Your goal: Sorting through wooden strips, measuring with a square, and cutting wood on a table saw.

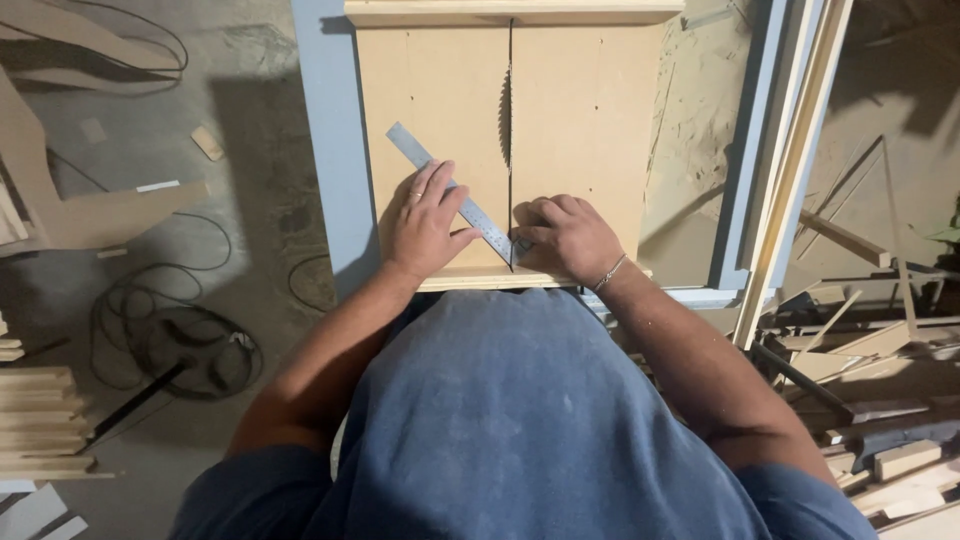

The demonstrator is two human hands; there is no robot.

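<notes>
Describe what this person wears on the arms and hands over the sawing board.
Both forearms are bare; short blue sleeves of a blue shirt end above the elbows. The left hand has a thin ring on one finger. The right hand has no ring in view, but a slim silver chain bracelet sits at its wrist. No gloves or watch.

A silver-grey steel ruler (460, 198) is seen on a tan fibreboard sled (580, 110); beside the sled, the desk (330, 150) is painted pale blue, and black cable (170, 345) is coiled on grey floor (250, 120).
</notes>
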